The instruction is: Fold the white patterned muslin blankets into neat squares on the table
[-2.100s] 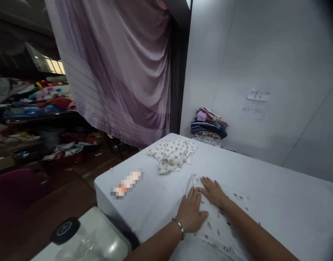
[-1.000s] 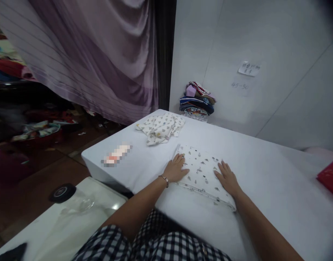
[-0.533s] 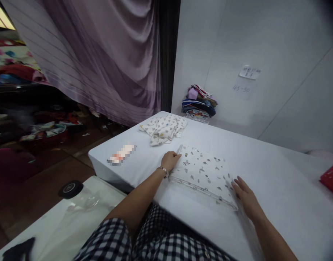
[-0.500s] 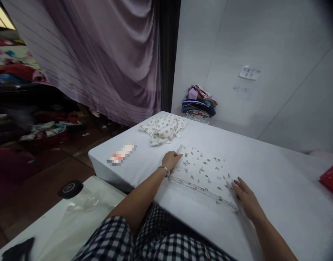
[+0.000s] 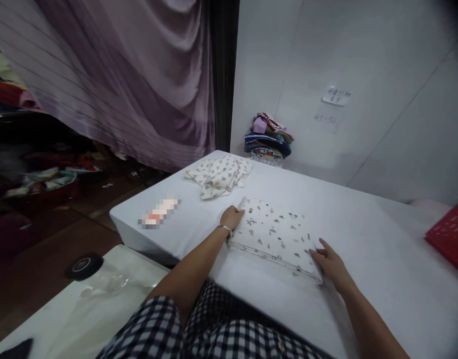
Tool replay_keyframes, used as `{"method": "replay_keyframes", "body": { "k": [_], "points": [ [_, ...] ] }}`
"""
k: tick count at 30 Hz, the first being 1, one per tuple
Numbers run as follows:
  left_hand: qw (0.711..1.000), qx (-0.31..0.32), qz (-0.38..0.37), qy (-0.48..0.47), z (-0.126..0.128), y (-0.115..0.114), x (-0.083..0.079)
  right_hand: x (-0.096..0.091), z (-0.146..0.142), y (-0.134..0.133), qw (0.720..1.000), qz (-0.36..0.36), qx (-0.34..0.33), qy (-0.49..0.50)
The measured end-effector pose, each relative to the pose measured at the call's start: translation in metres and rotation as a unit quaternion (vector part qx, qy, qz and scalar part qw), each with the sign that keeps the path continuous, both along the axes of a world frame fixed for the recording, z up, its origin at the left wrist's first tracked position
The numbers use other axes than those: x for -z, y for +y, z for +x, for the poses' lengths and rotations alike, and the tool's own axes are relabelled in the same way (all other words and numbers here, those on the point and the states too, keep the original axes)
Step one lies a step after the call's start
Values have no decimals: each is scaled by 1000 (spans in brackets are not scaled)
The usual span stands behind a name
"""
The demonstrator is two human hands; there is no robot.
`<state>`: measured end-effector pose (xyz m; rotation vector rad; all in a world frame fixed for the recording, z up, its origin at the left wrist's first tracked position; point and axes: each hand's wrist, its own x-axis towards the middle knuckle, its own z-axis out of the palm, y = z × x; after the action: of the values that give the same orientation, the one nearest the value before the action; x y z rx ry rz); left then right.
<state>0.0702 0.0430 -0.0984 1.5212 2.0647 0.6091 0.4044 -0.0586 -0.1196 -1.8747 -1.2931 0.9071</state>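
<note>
A folded white cloth [image 5: 273, 232] with small grey and green prints lies flat on the white-covered table [image 5: 378, 244] in front of me. What looks like clear plastic shows along its edges. At its left edge, my left hand [image 5: 231, 218] has its fingers closed together on the cloth's side. My right hand [image 5: 331, 264] rests at the right edge, fingers apart, the tips touching the cloth. Farther back lies a crumpled white printed cloth [image 5: 223, 174], away from both hands.
A pixelated flat object [image 5: 159, 213] lies at the table's left. Folded clothes [image 5: 268, 142] are stacked by the wall, and a red basket [image 5: 451, 232] stands at right. On a lower white surface sits a roll of black tape [image 5: 84, 266] beside clear plastic [image 5: 112, 294].
The view has turned slightly to the right, so things sit farther left. Both hands stay at the cloth's edges; the right fingers reach slightly farther onto it.
</note>
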Motion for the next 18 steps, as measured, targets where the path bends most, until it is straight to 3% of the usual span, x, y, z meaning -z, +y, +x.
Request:
{"method": "replay_keyframes", "body": {
  "k": [11,18],
  "points": [
    [994,77,-70,29,12,11,-10,-19,-12,27,990,-38,51,128],
    [992,92,-62,58,17,-9,-7,-16,-3,28,995,12,83,59]
  ]
}}
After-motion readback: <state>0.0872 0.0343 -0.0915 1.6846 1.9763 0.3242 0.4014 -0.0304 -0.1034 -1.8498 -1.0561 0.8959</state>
